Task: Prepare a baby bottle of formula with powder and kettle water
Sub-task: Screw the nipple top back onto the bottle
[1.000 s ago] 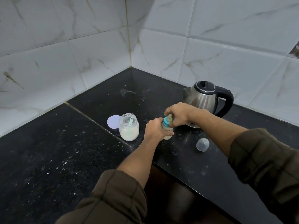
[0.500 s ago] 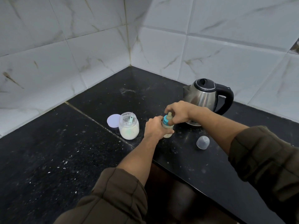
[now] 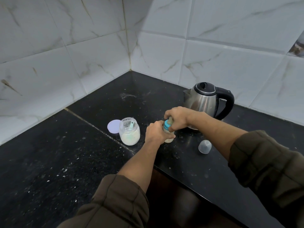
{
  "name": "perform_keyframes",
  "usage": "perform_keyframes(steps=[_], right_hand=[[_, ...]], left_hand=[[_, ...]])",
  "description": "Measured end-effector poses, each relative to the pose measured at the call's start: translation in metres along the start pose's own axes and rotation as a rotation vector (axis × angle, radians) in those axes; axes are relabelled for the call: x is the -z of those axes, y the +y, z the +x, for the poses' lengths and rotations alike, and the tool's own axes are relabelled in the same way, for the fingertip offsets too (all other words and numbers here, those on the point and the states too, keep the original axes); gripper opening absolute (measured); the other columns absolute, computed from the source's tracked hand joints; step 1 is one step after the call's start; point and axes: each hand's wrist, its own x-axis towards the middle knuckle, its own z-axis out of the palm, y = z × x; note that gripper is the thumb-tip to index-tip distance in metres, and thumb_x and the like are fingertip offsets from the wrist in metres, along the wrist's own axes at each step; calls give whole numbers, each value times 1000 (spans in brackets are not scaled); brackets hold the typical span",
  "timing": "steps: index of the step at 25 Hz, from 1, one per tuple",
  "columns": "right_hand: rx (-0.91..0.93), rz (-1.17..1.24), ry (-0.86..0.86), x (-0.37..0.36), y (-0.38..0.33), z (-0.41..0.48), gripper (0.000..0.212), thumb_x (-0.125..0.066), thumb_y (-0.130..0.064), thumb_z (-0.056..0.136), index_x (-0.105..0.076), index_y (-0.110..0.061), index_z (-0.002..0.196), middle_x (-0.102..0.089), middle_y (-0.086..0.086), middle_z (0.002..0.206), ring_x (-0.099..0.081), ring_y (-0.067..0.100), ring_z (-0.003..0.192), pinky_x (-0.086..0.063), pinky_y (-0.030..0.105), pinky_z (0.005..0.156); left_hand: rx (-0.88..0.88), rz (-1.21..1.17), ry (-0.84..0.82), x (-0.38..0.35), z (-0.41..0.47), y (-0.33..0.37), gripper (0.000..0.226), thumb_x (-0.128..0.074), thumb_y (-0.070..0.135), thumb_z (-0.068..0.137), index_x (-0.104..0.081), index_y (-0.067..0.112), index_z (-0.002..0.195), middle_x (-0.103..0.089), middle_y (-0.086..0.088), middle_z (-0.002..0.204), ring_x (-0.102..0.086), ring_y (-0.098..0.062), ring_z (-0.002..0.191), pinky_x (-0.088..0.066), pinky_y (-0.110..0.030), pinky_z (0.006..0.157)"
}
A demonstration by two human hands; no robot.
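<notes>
A small baby bottle [image 3: 169,139] with milky liquid stands on the black counter [image 3: 65,162]. My left hand [image 3: 155,132] wraps its body. My right hand [image 3: 176,118] grips the blue collar and teat [image 3: 168,125] on top. To the left stands an open clear jar of white powder [image 3: 130,131] with a small scoop inside, and its lilac lid [image 3: 113,126] lies flat behind it. The steel kettle [image 3: 205,100] with black lid and handle stands behind my right hand.
A clear dome cap [image 3: 204,146] lies on the counter right of the bottle. White marble tiles form a wall corner behind. The counter's front edge runs diagonally beneath my arms. White powder specks dot the counter.
Both hands stay on the bottle; my right hand has shifted slightly around the blue collar. The view has tilted a little.
</notes>
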Motion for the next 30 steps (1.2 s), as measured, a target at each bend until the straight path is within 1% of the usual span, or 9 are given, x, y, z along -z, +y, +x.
perform_keyframes(steps=[2,4,7,10,12,17,21,23,30], right_hand=[[0,-9,12,-3,-3,-1,44,-78,-36,82,-65,-24,122,-69,1,114,-62,21,98,-53,34,78],[-62,-51,95,-6,-4,0,33,-73,-49,84,-67,-22,103,-70,3,104,-65,24,92,-51,34,70],[-152,-118,163,-5,-1,-1,56,-59,-75,84,-60,-19,80,-64,0,82,-64,24,79,-46,32,60],[-66,-49,78,0,1,-5,50,-73,-59,80,-65,-25,116,-69,0,104,-66,24,96,-58,40,80],[-2,-59,29,-1,1,-6,50,-79,-45,81,-64,-29,125,-70,-1,112,-65,23,101,-59,42,88],[-101,-80,142,-7,-2,0,46,-77,-56,79,-70,-24,111,-66,-1,97,-64,22,88,-48,33,66],[-11,-103,67,-7,-1,1,52,-78,-49,82,-63,-31,127,-69,-1,114,-64,23,101,-51,35,74],[-14,-113,63,-7,-2,2,50,-80,-45,82,-65,-29,127,-69,-2,113,-65,21,100,-52,35,74],[-228,-21,198,-16,-16,11,41,-75,-47,76,-70,-14,101,-61,-1,79,-61,17,67,-54,32,61]], left_hand=[[3,1,-2,0,-1,1,58,-90,52,70,-70,24,117,-75,5,99,-58,-10,92,-46,-28,81],[2,2,12,1,-3,2,56,-91,50,69,-71,24,114,-75,5,100,-62,-13,96,-46,-28,81],[-5,3,7,2,-5,2,55,-92,47,70,-74,26,117,-75,8,101,-66,-14,100,-48,-28,81],[3,9,-3,5,-6,5,54,-91,49,70,-71,24,113,-67,10,91,-56,-11,91,-43,-28,77],[11,3,-4,5,-6,5,56,-92,48,70,-69,23,115,-69,9,94,-55,-10,90,-44,-28,78],[9,-1,-8,5,-8,6,53,-92,47,71,-71,24,114,-76,4,101,-64,-14,97,-53,-32,85],[24,-2,-1,6,-9,7,54,-91,46,71,-71,21,115,-76,3,101,-66,-15,97,-55,-33,88],[25,-6,5,7,-9,7,54,-91,47,71,-72,21,115,-77,3,101,-68,-16,98,-57,-34,88],[23,7,4,8,-12,10,39,-92,45,69,-65,28,91,-70,9,82,-65,-15,88,-46,-29,73]])
